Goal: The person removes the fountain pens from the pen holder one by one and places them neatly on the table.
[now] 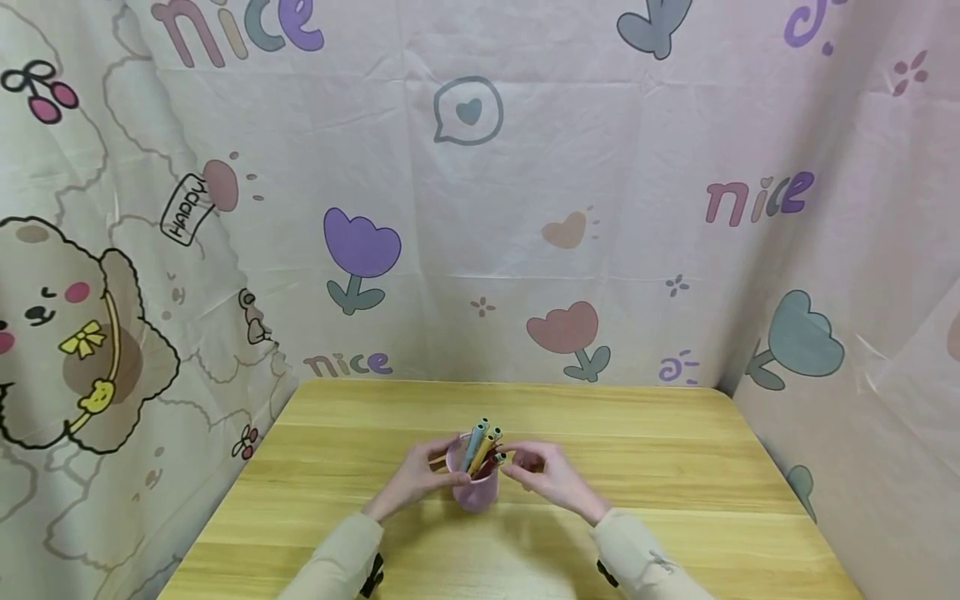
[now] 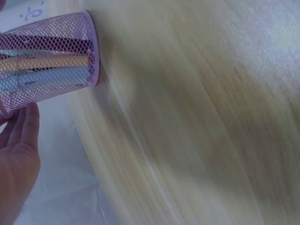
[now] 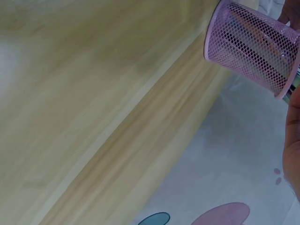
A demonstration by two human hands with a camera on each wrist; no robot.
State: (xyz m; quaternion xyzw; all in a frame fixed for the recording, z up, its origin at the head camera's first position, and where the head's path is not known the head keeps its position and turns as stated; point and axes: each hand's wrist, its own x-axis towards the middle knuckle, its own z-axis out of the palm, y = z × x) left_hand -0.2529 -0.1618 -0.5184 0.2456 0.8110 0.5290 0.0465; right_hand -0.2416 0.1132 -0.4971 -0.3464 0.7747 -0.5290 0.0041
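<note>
A pink mesh pen holder (image 1: 476, 495) is at the middle of the wooden table, with several pens (image 1: 480, 450) in it, blue, yellow and dark red among them. My left hand (image 1: 420, 477) grips the holder around its upper left side, thumb at the near rim and fingers at the far side. At the opposite rim is my right hand (image 1: 546, 472), its thumb and forefinger curled about the end of a dark-tipped pen (image 1: 502, 457) that leans right. Through the mesh, the left wrist view shows an orange pen (image 2: 51, 62) beside a light blue one (image 2: 56, 77).
Tabletop (image 1: 675, 467) extends on both sides of the holder and behind it. A printed cloth (image 1: 480, 192) hangs along the table's back edge and down both sides. Each forearm wears a pale sleeve (image 1: 337, 554) with a dark strap near the wrist.
</note>
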